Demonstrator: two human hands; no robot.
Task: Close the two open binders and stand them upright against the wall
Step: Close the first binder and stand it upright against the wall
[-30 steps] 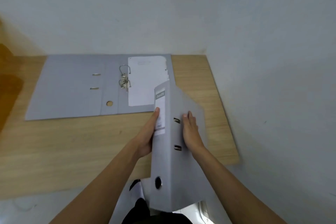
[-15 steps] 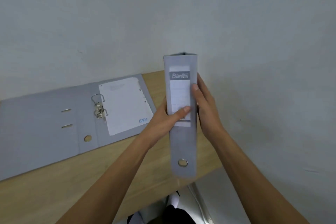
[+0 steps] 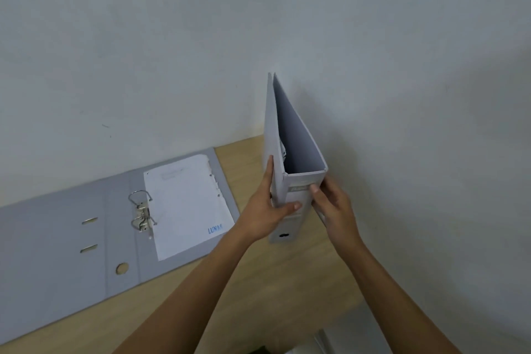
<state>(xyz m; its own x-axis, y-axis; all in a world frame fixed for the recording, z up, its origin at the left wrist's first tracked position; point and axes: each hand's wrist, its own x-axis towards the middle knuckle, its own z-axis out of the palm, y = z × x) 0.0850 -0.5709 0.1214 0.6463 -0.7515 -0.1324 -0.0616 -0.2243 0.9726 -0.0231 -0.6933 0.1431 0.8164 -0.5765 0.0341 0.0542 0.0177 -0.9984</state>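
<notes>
Surface: wood (image 3: 287, 290), ending at wall (image 3: 172, 66).
Shut binder (image 3: 290, 152): upright, spine toward person, near wall, ready to stand.
Left hand (image 3: 265, 210): clasps its left cover.
Right hand (image 3: 334, 210): steadies its right side.
Open binder (image 3: 71, 238): flat, left of it, unclosed.

Your surroundings: a wooden table and plain walls

You have a light wooden table (image 3: 287, 290) running from 9 o'clock across to 4 o'clock, its grain pale and even. A bare, pale grey wall (image 3: 172, 37) fills everything from 10 to 2 o'clock, meeting the tabletop's far edge. At 6 o'clock, below the table's near edge, something dark shows, too small to tell.
</notes>
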